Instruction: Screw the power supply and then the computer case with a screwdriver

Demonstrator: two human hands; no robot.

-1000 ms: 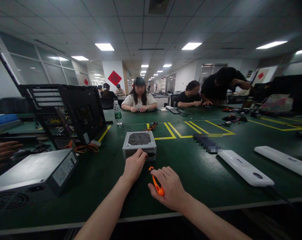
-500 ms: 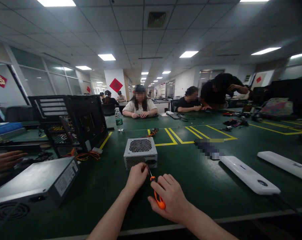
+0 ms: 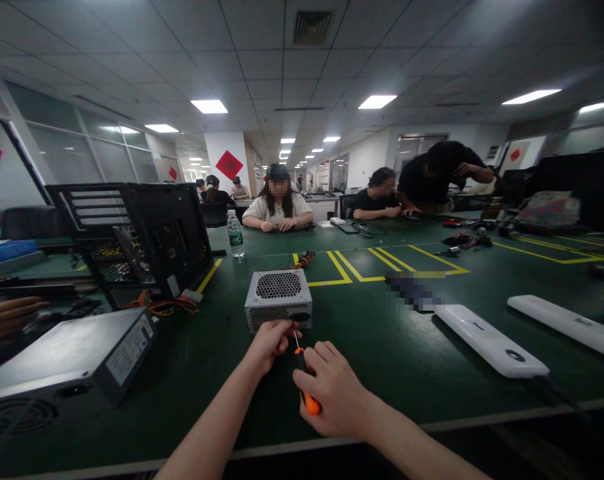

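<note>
A grey computer power supply unit [image 3: 278, 309] rests on the green table before me, its honeycomb fan grille facing up. In my right hand [image 3: 332, 387] is an orange-and-black screwdriver [image 3: 309, 402], fingers wrapped round the handle, the thin shaft slanting up toward the unit's front face. My left hand [image 3: 269, 343] is at the lower front of that unit, thumb and fingers pinched close to the screwdriver's tip. Whatever lies between those fingertips is too small to make out. The tip itself is partly hidden by the left fingers.
A larger power supply [image 3: 72, 353] and an opened black computer case [image 3: 147, 240] stand at left, near another person's hand [image 3: 12, 315]. A water bottle [image 3: 235, 235] is behind. White power banks [image 3: 492, 340] lie at right. Other people sit across the green table [image 3: 372, 320].
My left fingers have shifted slightly and stretch further over the screwdriver's tip. The screwdriver stands a little more upright in my right hand. The whole view has tilted slightly.
</note>
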